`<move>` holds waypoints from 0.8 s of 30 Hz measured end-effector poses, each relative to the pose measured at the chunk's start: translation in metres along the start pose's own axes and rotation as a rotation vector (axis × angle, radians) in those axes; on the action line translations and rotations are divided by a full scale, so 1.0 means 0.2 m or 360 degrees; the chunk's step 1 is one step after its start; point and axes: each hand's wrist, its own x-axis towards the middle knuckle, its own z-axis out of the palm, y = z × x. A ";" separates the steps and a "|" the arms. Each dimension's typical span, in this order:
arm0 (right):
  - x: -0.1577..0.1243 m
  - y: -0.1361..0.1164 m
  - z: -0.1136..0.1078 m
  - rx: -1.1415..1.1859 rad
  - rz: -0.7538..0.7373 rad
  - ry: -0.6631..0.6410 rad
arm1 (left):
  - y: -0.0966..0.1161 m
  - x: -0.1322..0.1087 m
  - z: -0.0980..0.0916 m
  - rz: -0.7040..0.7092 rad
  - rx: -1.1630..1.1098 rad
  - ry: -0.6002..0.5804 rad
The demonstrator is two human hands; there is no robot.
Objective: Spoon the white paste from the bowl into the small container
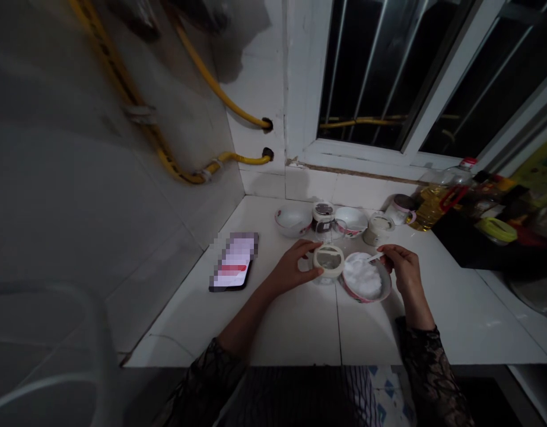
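Note:
My left hand (295, 267) grips a small clear jar (328, 264) with a cream rim by its side, thumb in front and fingers behind. Its see-through lid (330, 229) looks flipped up at the back. Right beside the jar stands a bowl (366, 296) with a pink patterned outside, holding a white powdery substance (361, 274). Over the bowl's right side, my right hand (400, 264) pinches the handle of a small white spoon (375, 257). The spoon's far end reaches the white substance; whether its tip is buried I cannot tell.
Behind are two bowls (293, 220), a dark-filled jar (323, 214), another lidded jar (379, 229) and a mug (398, 210). An oil bottle (438, 196) and several condiments stand at right. A phone (235, 261) lies on the white tiled counter (295, 332) at left.

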 end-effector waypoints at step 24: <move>-0.10 -0.03 0.05 -0.0297 -0.0717 0.0137 | 0.01 0.00 -0.01 0.0016 0.0032 -0.0020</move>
